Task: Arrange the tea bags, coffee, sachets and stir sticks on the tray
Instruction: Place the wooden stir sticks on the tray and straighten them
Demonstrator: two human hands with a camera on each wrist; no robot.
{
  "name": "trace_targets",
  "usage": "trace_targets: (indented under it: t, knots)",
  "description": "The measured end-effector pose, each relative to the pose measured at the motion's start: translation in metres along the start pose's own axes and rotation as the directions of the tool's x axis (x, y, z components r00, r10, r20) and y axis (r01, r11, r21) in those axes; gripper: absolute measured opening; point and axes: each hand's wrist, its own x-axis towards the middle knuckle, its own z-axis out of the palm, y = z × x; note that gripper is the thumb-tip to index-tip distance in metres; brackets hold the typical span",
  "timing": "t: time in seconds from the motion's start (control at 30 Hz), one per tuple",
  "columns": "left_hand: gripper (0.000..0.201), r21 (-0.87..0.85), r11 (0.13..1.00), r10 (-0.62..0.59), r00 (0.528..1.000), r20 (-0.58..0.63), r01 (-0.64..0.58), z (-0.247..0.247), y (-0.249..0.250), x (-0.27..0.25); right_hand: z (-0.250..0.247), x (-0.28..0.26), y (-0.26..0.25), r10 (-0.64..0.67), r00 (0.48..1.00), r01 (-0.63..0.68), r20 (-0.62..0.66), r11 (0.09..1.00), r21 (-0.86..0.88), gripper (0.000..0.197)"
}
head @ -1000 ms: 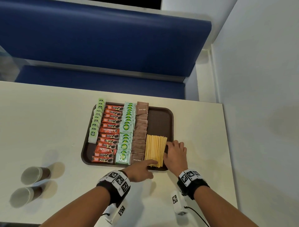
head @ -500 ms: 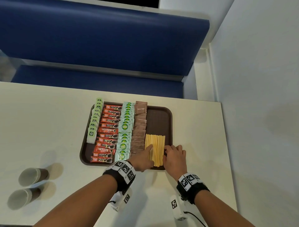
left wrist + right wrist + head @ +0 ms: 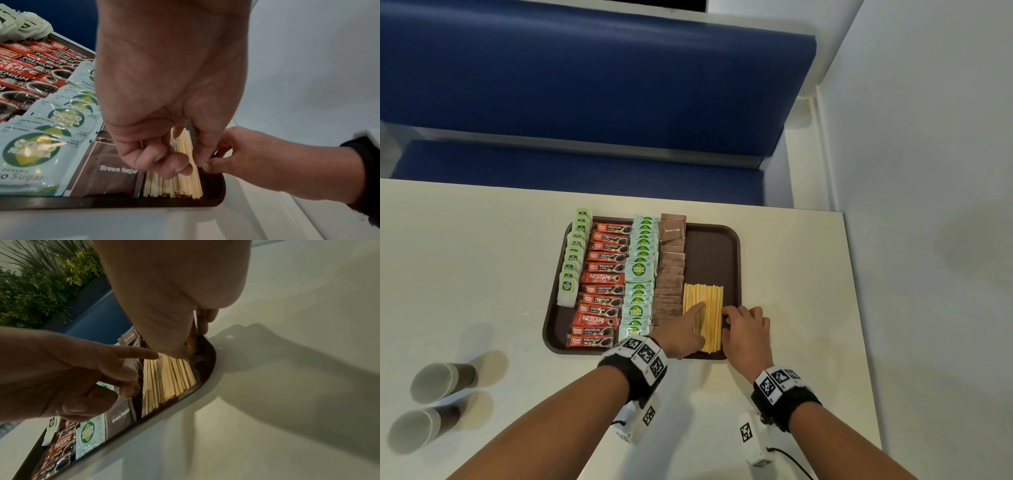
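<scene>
Both hands work at the near right corner of a dark brown tray [image 3: 726, 236] that sits on a pale table [image 3: 465, 257]. On the left side of the pile of stir sticks, the left hand [image 3: 681, 334] has its index finger stretched out flat over the sticks, while its other fingers curl loosely and hold nothing. Against the right edge of the same pile, the right hand [image 3: 746, 329] has its fingers bent, the tips pressing the side of the sticks, with no stick lifted. These pale wooden stir sticks [image 3: 703, 308] lie side by side, pointing from near to far, in the tray's near right part. Just left of them runs a column of brown sugar sachets [image 3: 671, 274], then a column of pale green coco sugar sachets [image 3: 642, 270], then a column of red coffee sticks [image 3: 602, 284], and at the far left a column of green tea bags [image 3: 573, 260] overlapping the tray's left rim. A bare stretch of tray floor lies beyond the stir sticks. Two paper cups [image 3: 431, 404] lie on their sides on the table, well to the near left. Beyond the table stands a blue bench [image 3: 585, 85].
</scene>
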Motion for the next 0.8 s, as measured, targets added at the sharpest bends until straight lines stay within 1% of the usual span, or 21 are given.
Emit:
trace_targets:
  t: [0.13, 0.2, 0.27, 0.33, 0.4, 0.47, 0.57, 0.67, 0.8]
  knots:
    - [0.097, -0.005, 1.0, 0.006, 1.0, -0.01, -0.006, -0.002, 0.002, -0.004, 0.001, 0.002, 0.001, 0.004, 1.0, -0.003, -0.013, 1.0, 0.024, 0.038]
    - [0.096, 0.0, 1.0, 0.006, 1.0, -0.016, -0.006, -0.003, 0.002, -0.006, -0.002, 0.006, 0.002, -0.006, 0.998, 0.01, -0.061, 0.998, 0.055, 0.037]
    - [0.094, 0.015, 1.0, 0.011, 1.0, -0.023, -0.011, -0.005, 0.003, -0.008, -0.008, 0.015, 0.0, -0.033, 0.993, 0.042, -0.115, 0.996, 0.08, 0.038]
    - [0.091, 0.009, 1.0, 0.025, 0.999, -0.047, -0.025, -0.005, 0.004, -0.011, -0.016, 0.028, -0.004, -0.092, 0.986, 0.106, -0.14, 0.99, 0.095, 0.045]
    - [0.087, -0.006, 0.999, 0.038, 0.994, -0.098, -0.039, -0.004, 0.002, -0.016, -0.023, 0.044, -0.011, -0.178, 0.977, 0.192, -0.118, 0.974, 0.12, 0.057]
    - [0.08, -0.029, 0.999, 0.03, 0.988, -0.151, -0.035, -0.004, -0.002, -0.02, -0.028, 0.057, -0.019, -0.267, 0.963, 0.271, -0.05, 0.956, 0.117, 0.068]
    - [0.064, -0.079, 0.996, 0.017, 0.981, -0.194, -0.032, -0.005, -0.012, -0.029, -0.028, 0.068, -0.029, -0.322, 0.945, 0.318, 0.061, 0.946, 0.063, 0.08]
    - [0.048, -0.143, 0.989, 0.017, 0.98, -0.198, -0.047, -0.009, -0.02, -0.046, -0.024, 0.069, -0.031, -0.333, 0.94, 0.336, 0.075, 0.942, -0.02, 0.079]
    - [0.036, -0.241, 0.97, -0.043, 0.971, -0.235, -0.015, -0.015, -0.033, -0.068, -0.021, 0.064, -0.029, -0.36, 0.932, 0.361, 0.033, 0.927, -0.102, 0.072]
